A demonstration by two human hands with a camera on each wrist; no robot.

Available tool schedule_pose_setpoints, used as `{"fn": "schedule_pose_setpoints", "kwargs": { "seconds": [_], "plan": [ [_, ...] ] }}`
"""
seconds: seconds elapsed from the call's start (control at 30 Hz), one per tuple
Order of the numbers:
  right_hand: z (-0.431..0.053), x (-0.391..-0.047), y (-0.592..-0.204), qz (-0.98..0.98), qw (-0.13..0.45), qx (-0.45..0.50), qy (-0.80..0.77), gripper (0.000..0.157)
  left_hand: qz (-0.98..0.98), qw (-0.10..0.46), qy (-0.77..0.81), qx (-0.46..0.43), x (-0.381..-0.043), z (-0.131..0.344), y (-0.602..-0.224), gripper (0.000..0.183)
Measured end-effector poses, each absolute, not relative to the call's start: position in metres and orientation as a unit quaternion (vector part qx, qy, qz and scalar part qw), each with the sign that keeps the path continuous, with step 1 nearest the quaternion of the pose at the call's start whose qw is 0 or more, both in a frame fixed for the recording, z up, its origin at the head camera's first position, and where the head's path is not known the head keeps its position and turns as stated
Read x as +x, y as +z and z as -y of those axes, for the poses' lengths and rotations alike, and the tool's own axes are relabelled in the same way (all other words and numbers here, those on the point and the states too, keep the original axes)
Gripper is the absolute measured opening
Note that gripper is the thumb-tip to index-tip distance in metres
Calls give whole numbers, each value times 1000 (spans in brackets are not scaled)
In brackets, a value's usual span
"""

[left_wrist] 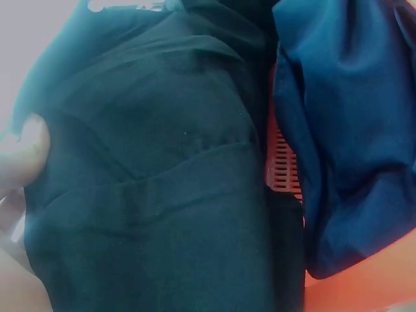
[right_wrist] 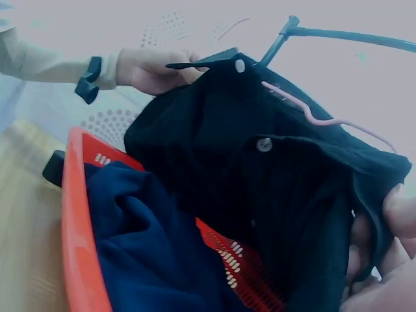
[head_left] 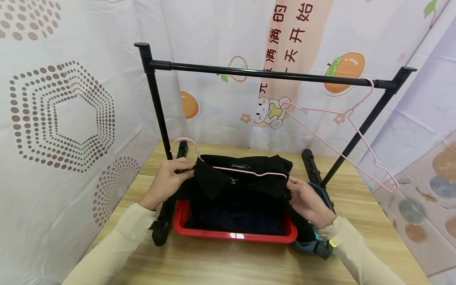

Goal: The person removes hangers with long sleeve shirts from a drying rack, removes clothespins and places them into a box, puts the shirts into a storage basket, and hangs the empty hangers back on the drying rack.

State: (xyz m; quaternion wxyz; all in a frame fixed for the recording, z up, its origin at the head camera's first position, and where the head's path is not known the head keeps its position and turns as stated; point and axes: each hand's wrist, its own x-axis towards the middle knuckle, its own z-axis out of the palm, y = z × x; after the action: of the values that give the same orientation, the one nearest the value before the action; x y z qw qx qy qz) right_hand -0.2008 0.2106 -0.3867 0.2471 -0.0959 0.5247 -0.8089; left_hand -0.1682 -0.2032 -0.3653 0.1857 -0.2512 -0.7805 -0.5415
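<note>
A black collared shirt [head_left: 246,186] with pale buttons is held up over a red basket [head_left: 235,236] in the head view. Through its neck opening runs a pink wire hanger [head_left: 246,171], the hook rising at the left and one end bare near the right shoulder. My left hand [head_left: 167,180] pinches the shirt's left side just below the hook. On the other side my right hand [head_left: 306,200] pinches the shirt's right shoulder, thumb on the outside, right by the hanger's end. In the right wrist view, dark blue cloth [right_wrist: 143,240] lies in the basket below the shirt.
A black clothes rack [head_left: 249,72] spans the wooden table [head_left: 356,221], its feet on both sides of the basket. Another pink hanger [head_left: 350,114] hangs from the bar's right end. A dark blue item [head_left: 306,247] sits right of the basket. Patterned curtains [head_left: 221,39] surround the table.
</note>
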Motion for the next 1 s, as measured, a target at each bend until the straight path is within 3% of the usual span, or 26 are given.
{"fn": "schedule_pose_setpoints", "kwargs": {
  "seconds": [0.23,0.37,0.57,0.73,0.87,1.0],
  "plan": [
    [-196,-198,-395,-567,263,-100,-774,31,762,175,-571,-251,-168,200,-365,26],
    [-187,-196,-399,-628,266,-115,-723,17,779,174,-546,-255,-169,195,-363,26],
    [-184,-197,-402,-713,200,-125,-660,23,792,184,-524,-254,-169,193,-362,24],
    [-187,-197,-401,-790,110,-142,-587,31,793,181,-522,-258,-170,194,-364,22],
    [-195,-197,-394,-821,39,-187,-537,30,796,178,-523,-247,-172,196,-366,22],
    [-202,-196,-383,-831,8,-243,-501,32,808,187,-504,-242,-172,197,-368,22]
  ]
}}
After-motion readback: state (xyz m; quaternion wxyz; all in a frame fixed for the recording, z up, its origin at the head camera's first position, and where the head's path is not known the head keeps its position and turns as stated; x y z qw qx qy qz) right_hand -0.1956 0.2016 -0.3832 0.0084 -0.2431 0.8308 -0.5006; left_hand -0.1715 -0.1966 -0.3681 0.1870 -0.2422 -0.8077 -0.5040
